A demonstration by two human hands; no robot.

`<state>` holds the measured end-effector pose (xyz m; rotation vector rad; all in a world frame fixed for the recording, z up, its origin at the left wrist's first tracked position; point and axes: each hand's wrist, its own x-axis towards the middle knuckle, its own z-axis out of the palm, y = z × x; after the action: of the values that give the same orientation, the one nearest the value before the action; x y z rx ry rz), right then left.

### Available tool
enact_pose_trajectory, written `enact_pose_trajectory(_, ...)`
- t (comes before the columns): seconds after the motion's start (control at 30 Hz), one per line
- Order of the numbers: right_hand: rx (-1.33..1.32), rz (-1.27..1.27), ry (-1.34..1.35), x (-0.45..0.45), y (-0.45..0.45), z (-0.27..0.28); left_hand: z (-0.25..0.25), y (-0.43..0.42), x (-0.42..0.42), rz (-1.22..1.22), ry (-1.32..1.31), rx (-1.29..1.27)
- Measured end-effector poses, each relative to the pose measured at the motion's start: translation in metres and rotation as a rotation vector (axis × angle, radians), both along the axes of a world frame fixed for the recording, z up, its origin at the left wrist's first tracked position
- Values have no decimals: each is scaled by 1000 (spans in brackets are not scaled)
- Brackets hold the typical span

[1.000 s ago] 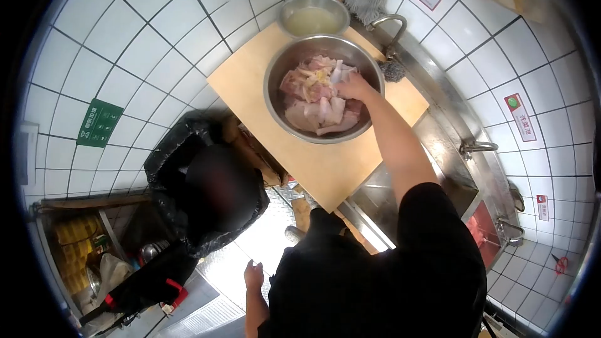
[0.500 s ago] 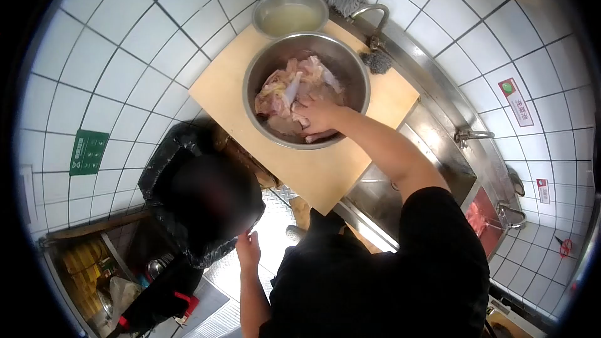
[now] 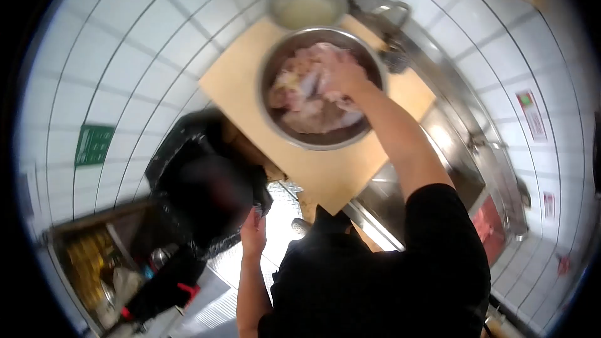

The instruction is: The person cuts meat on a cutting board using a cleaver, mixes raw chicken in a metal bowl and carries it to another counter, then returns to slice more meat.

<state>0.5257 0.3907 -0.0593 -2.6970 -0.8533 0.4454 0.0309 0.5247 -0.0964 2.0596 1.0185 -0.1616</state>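
– Head view: where is the right hand (image 3: pixel 345 76)?

– Inside the bowl (image 3: pixel 268 77), on the meat (image 3: pixel 307 117), toward the far right part of the heap. Back of the hand faces the camera. Forearm crosses the rim from the right.

– Grasping or loose?

– Cannot tell. Fingers are blurred and partly sunk among the pieces; contact with the meat is all I can record.

– Describe the meat.

– Pale pink pieces, heaped, some yellowish at the left. All that I see lies within the bowl, which sits on the board (image 3: pixel 338 175).

– Left hand (image 3: pixel 253 235)?

– Low, beside the bin (image 3: pixel 164 166), fingers partly curled, tips at the edge of its black bag lining. Whether they pinch the plastic, cannot tell: too blurred.

– Surroundings?

– Small bowl (image 3: pixel 273 11) of cloudy, pale yellow liquid (image 3: pixel 305 11) just beyond the bowl, also on the board. Scrubber (image 3: pixel 395 61) near the board's far right edge, by a tap (image 3: pixel 394 9). Sink (image 3: pixel 466 181) to the right of the board. Green sign (image 3: pixel 95 145) on the tiled wall, left.
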Motion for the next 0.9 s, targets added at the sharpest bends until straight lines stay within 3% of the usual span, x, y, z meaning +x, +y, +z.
enact_pose_trajectory(0.03,88,9,13,24,7,-38,-17,-1,-20,28,3,0)
enact_pose_trajectory(0.07,158,92,-2,22,15,-30,-24,-2,-47,86,11,12)
enact_pose_trajectory(0.13,336,324,4,52,22,-76,-15,-12,-71,213,170,-59)
enact_pose_trajectory(0.17,276,339,10,35,33,-42,-13,-17,-85,261,217,-45)
enact_pose_trajectory(0.3,16,412,40,62,5,-76,-34,-39,-171,405,366,-60)
enact_pose_trajectory(0.33,-38,510,-95,88,7,-115,-48,-52,-203,494,395,-48)
enact_pose_trajectory(0.37,-70,398,121,55,11,-67,-80,-65,-239,542,425,-42)
enact_pose_trajectory(0.43,-33,442,6,72,5,-105,-112,-100,-294,620,496,-62)
enact_pose_trajectory(0.47,-21,468,20,58,5,-88,-119,-116,-313,657,537,-85)
enact_pose_trajectory(0.57,-13,546,79,34,7,-63,-103,-153,-336,770,654,-250)
enact_pose_trajectory(0.63,-84,387,144,3,14,-41,-129,-188,-357,783,674,-259)
enact_pose_trajectory(0.7,-11,670,-171,22,0,-68,-142,-211,-361,837,635,-256)
enact_pose_trajectory(0.77,-40,444,-51,15,-4,-76,-152,-220,-357,855,589,-251)
enact_pose_trajectory(0.87,121,672,-289,44,-9,-104,-136,-204,-343,832,500,-321)
enact_pose_trajectory(0.9,99,661,-196,44,-2,-97,-141,-201,-342,880,460,-283)
